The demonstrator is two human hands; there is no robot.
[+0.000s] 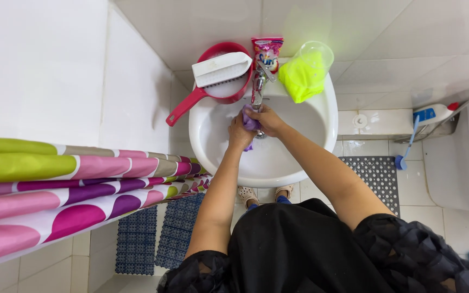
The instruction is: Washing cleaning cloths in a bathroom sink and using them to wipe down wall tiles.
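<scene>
Both my hands meet over the white sink basin (299, 157), just under the metal tap (258, 87). My left hand (238, 134) and my right hand (267, 119) together grip a small purple cloth (249, 121), which bunches between the fingers; a bit of it hangs below my left hand. Most of the cloth is hidden by the hands.
On the sink's back rim sit a red scoop (213, 89) with a white scrub brush (221, 69) on it, a pink detergent packet (267, 53) and a clear cup holding a yellow-green cloth (304, 73). A colourful shower curtain (77, 190) hangs at left. Floor mats (378, 176), a blue brush (405, 152) and a bottle (432, 114) lie right.
</scene>
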